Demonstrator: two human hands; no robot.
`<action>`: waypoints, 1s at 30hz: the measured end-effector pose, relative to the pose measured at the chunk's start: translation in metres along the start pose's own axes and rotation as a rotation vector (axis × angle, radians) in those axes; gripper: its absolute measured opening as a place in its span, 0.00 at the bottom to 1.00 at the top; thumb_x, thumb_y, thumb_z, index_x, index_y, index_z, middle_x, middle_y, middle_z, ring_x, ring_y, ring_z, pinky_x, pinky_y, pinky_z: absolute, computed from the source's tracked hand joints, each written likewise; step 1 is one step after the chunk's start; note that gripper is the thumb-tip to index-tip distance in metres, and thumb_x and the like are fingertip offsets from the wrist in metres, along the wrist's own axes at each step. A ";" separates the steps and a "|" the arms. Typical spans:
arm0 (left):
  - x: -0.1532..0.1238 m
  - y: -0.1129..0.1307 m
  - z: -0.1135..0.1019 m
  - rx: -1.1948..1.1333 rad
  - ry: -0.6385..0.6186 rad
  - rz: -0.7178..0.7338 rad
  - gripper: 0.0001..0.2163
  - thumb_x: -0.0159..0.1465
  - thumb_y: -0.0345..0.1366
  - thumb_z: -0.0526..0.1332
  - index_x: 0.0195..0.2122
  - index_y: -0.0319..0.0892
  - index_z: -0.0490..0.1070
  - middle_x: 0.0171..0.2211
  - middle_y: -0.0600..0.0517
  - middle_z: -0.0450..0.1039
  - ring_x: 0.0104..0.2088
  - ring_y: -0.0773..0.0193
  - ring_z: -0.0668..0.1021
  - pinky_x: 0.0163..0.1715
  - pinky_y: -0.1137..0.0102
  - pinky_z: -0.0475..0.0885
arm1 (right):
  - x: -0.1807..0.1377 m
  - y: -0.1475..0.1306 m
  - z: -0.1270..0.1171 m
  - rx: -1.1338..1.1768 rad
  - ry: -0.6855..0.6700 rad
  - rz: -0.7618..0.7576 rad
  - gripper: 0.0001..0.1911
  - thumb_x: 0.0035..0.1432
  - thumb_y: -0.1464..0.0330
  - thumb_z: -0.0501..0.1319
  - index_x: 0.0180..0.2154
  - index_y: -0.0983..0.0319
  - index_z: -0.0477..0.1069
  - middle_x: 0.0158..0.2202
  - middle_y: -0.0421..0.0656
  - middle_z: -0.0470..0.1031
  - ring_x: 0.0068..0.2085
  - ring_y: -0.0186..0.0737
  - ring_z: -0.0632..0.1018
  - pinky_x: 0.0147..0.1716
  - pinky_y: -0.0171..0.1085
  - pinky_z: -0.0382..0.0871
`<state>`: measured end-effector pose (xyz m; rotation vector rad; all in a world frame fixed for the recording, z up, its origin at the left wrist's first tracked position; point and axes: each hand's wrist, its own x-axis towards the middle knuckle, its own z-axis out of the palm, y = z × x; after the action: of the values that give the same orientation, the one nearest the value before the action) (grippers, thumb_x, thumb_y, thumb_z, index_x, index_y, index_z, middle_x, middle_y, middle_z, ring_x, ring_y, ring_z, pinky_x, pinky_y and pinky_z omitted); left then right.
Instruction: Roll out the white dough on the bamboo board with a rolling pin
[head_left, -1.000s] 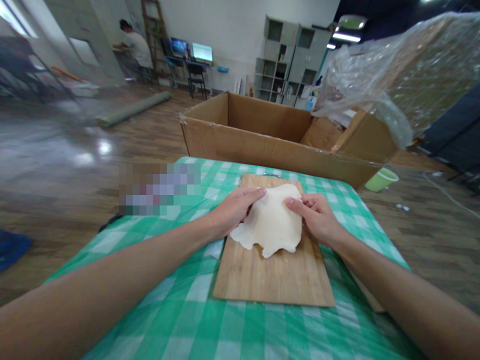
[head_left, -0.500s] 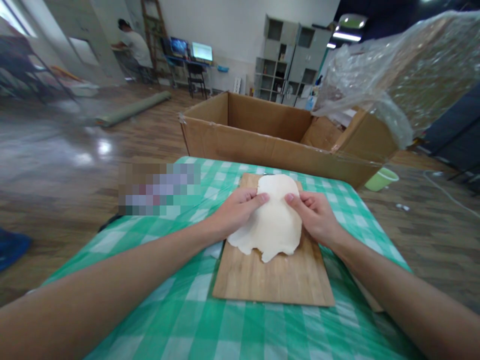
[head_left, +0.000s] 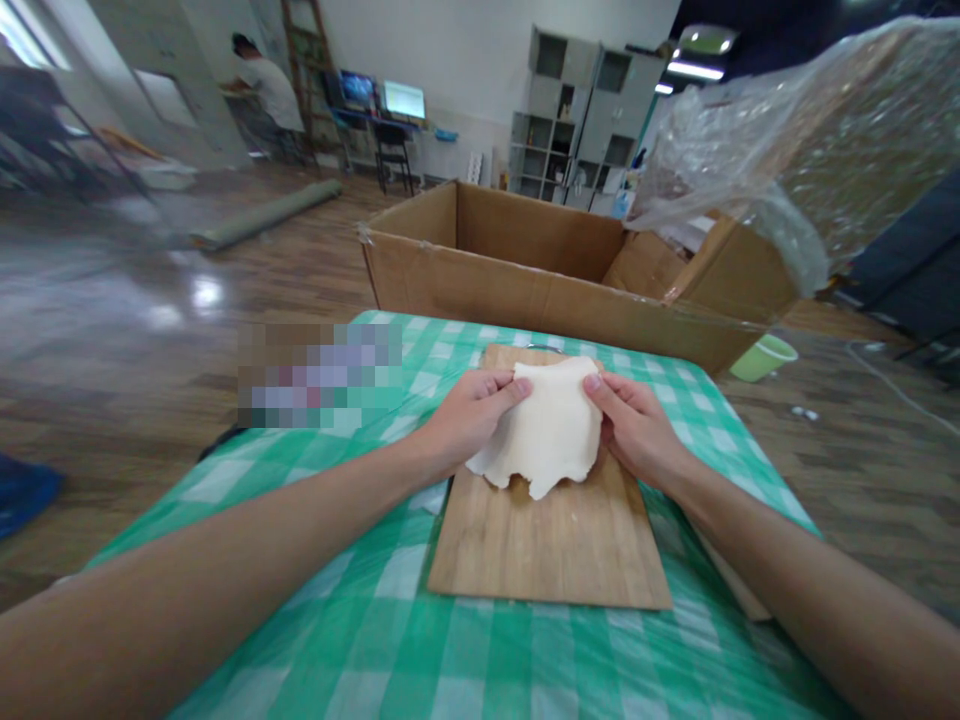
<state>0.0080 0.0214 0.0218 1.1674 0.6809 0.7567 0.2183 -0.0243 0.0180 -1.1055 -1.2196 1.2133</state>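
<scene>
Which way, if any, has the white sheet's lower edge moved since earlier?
Yes, away: the white sheet now ends farther from the near edge of the wooden board.

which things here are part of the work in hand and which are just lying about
In use:
- pale sheet, held by left hand and right hand
- wooden board beneath it
- checked tablecloth under the board

Lying about:
- cardboard box
- green bucket
- rolled mat

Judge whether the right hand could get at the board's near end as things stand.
Probably yes: nothing visible blocks the right hand from that end of the board, though the hand is occupied, pinching the sheet.
</scene>
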 end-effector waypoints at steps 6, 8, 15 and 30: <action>-0.001 0.000 0.001 0.135 -0.020 0.053 0.21 0.60 0.50 0.71 0.46 0.38 0.78 0.39 0.43 0.84 0.35 0.58 0.84 0.30 0.71 0.76 | -0.003 0.000 0.005 0.087 -0.130 0.165 0.24 0.51 0.56 0.77 0.46 0.62 0.80 0.41 0.47 0.85 0.37 0.45 0.84 0.38 0.41 0.80; -0.001 0.000 -0.001 0.228 -0.077 0.046 0.21 0.58 0.49 0.73 0.46 0.39 0.78 0.40 0.43 0.84 0.35 0.57 0.84 0.30 0.71 0.75 | -0.004 0.001 0.005 0.068 -0.118 0.157 0.24 0.50 0.58 0.78 0.45 0.63 0.80 0.41 0.48 0.85 0.36 0.45 0.84 0.37 0.41 0.80; 0.000 -0.004 -0.005 0.294 -0.092 0.039 0.19 0.58 0.49 0.73 0.40 0.37 0.79 0.38 0.42 0.83 0.34 0.56 0.84 0.28 0.71 0.74 | -0.009 -0.004 0.007 -0.138 -0.144 0.094 0.21 0.56 0.53 0.74 0.41 0.64 0.80 0.37 0.48 0.84 0.33 0.42 0.82 0.29 0.37 0.77; -0.002 -0.006 0.001 0.389 0.159 0.199 0.19 0.69 0.52 0.59 0.38 0.39 0.74 0.28 0.50 0.77 0.24 0.65 0.75 0.21 0.73 0.65 | -0.011 -0.004 0.010 -0.150 -0.113 -0.007 0.23 0.61 0.50 0.69 0.31 0.64 0.78 0.27 0.43 0.81 0.24 0.37 0.77 0.21 0.33 0.68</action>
<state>0.0081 0.0177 0.0161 1.5573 0.8794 0.9171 0.2092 -0.0355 0.0219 -1.1537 -1.4190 1.2081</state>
